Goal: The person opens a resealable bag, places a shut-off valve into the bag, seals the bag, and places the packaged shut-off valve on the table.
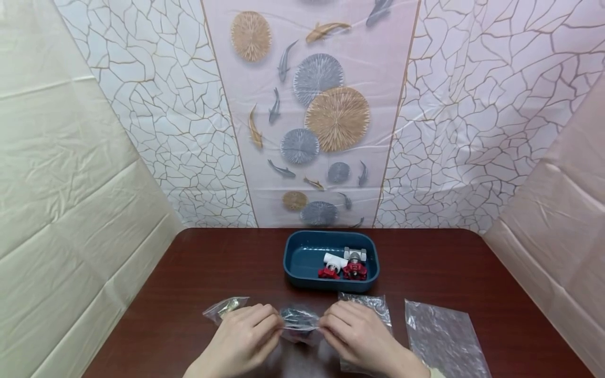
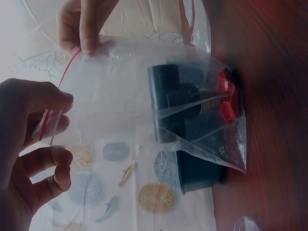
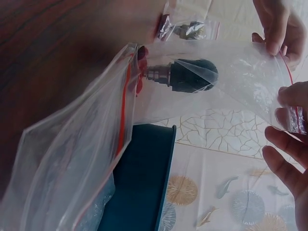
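Between both hands hangs a clear zip bag (image 1: 299, 321) with a red seal line along its top. Inside it is a dark valve (image 2: 166, 103) with a red handle (image 2: 228, 95), handle end down close over the table. My left hand (image 1: 246, 333) pinches one end of the bag's top edge between thumb and fingers. At the other end of the same edge, my right hand (image 1: 355, 333) pinches the plastic. In the right wrist view the dark valve (image 3: 192, 75) shows through the film.
A blue tray (image 1: 298, 260) at the back holds a white tee valve (image 1: 334, 261), a metal fitting (image 1: 361, 254) and red-handled parts. To the left lies a small bag with a brass-coloured piece (image 1: 230, 305). Flat clear bags (image 1: 446, 336) lie on the right of the brown table (image 1: 212, 262).
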`<state>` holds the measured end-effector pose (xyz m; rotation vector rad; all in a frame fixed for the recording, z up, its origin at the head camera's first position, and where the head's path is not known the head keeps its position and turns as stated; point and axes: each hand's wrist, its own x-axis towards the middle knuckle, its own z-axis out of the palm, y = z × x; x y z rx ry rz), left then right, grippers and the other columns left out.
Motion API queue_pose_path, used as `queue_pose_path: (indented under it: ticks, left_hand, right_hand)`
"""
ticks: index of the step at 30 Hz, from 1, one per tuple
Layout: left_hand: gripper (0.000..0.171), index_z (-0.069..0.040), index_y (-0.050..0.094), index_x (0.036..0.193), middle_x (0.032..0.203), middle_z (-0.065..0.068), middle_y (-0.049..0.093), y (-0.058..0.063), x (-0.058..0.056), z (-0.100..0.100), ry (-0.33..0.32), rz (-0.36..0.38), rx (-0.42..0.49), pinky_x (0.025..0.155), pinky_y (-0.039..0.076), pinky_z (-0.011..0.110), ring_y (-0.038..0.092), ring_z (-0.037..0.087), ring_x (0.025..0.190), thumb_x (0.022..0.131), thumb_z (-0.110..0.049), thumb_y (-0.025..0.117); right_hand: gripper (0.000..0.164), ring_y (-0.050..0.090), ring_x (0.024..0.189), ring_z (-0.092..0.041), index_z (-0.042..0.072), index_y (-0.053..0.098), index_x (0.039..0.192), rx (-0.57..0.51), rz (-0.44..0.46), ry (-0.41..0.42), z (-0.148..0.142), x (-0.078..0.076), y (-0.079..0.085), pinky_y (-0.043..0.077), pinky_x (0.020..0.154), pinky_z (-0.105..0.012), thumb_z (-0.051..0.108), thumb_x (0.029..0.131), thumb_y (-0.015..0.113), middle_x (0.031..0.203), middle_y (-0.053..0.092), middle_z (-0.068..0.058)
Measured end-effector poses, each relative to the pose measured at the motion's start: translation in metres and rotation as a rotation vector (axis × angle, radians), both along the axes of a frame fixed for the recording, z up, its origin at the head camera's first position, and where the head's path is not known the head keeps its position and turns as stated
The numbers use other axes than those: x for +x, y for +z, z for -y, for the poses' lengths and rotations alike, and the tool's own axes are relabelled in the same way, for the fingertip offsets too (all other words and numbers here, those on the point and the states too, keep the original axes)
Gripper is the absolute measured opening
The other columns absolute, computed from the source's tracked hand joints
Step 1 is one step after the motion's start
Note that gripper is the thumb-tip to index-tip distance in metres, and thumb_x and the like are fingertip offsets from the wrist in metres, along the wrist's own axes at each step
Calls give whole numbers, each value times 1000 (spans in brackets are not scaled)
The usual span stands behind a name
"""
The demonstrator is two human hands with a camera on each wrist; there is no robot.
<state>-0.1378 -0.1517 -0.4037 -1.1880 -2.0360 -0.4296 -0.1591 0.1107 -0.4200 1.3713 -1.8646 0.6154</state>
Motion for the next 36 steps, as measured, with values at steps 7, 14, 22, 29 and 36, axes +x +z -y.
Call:
queue_pose_path:
  ticks: [7,14,22,29,36]
  left_hand:
    - [5,-16,65,88,84,-9,55,0,-2,-4,-36,-14,11,62,46,21,55,6,71,84,-15,61]
    - [5,-15,65,87,85,-9,55,-2,-1,-5,-28,-23,1,64,47,23,55,7,72,84,-14,61]
    - [4,-17,64,86,83,-10,54,-2,-1,-2,26,3,16,61,44,23,50,6,69,85,-18,60]
    - [4,-19,62,85,82,-10,52,2,-4,4,45,2,-22,61,39,26,48,9,70,81,-20,61]
    - [11,-19,60,85,83,-10,51,11,-15,-22,-15,-12,-117,61,34,28,47,12,73,78,-23,67]
  right_hand:
    - [16,55,83,-5,15,65,94,-3,32,11,4,1,0,45,70,-21,13,80,70,91,58,8]
    - [8,56,83,-8,12,65,93,-6,-7,13,8,2,2,46,71,-24,12,85,63,91,58,5]
    - [14,54,83,-3,18,66,96,-29,87,-48,-6,2,1,45,72,-21,17,82,69,93,58,12]
    - [9,54,81,-5,18,67,94,-56,72,-45,-19,1,3,45,71,-21,16,85,67,92,58,11]
    - [8,56,81,-8,15,66,93,-50,2,19,-11,-1,6,46,73,-23,13,85,64,90,59,6]
